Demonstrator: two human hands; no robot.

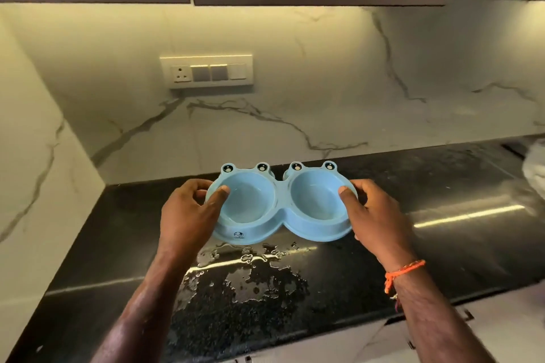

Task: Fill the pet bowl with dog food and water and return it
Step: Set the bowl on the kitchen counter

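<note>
Bowl (281, 205), both cups seemingly empty, sits gripped at each end by my left hand (188, 212) and right hand (374, 215), just beyond puddle (250, 277).

Light-blue frog-eyed pet bowl (281, 209), 2 round wells, both w/o food, level, above wet counter.

Both hands (188, 212) gripping pet bowl (281, 209)

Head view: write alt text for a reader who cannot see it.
Two bare hands, left hand and right hand, grip the ends of a light blue double pet bowl with frog eyes, at a black countertop. Both compartments hold no dog food. Water puddles lie on the counter in front of it; a switch panel sits on the marble wall.
</note>
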